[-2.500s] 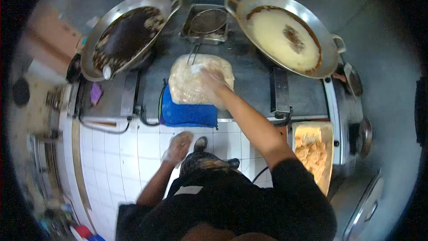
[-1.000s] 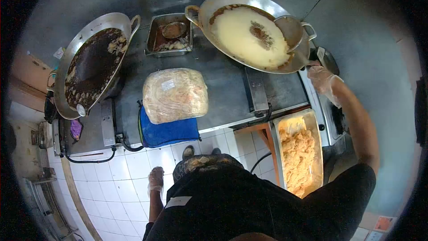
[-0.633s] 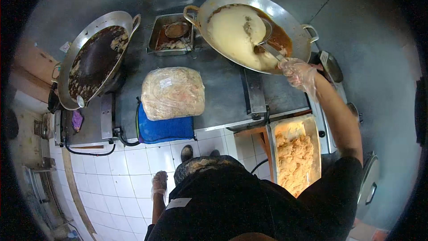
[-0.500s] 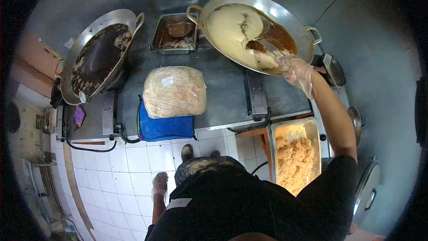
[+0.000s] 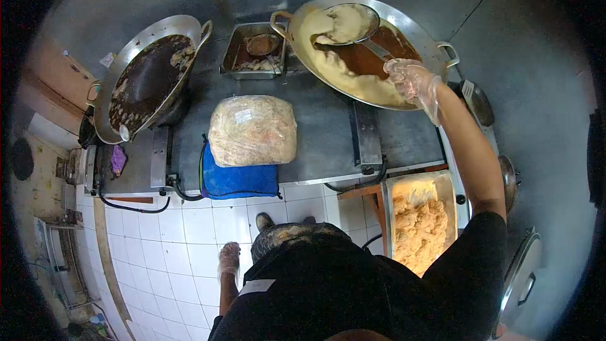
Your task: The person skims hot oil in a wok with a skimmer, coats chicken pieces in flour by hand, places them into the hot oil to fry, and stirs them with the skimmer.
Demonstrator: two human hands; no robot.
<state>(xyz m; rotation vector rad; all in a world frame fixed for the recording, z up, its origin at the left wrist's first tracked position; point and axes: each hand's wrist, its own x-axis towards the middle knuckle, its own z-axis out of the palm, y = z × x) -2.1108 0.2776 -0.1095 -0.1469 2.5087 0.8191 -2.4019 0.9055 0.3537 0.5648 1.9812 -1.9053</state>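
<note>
My right hand point(image 5: 409, 81), in a clear plastic glove, is closed around the handle of a round skimmer point(image 5: 377, 49). The skimmer's head lies over the far side of a large metal wok point(image 5: 435, 57), with pale foam in it. Thick cream-coloured foam point(image 5: 341, 72) covers the left and near parts of the brown oil point(image 5: 398, 44); bare oil shows in the middle and on the right. Low at my side, over the tiled floor, hangs my gloved left hand point(image 5: 229, 257), away from the cooking things. Its fingers are too small and unclear to read.
A second wok point(image 5: 167, 25) of dark oil stands left. Between the woks sits a metal tray point(image 5: 230, 47) with a strainer point(image 5: 263, 44). Nearer are a plastic-wrapped bundle point(image 5: 252, 131) and a blue cloth bag point(image 5: 243, 182). At right stands a pan of orange-coated food point(image 5: 420, 227).
My right hand has shifted slightly up, and the skimmer head has moved left and away through the foam. More brown oil shows in the middle. The whole view has shifted slightly.
</note>
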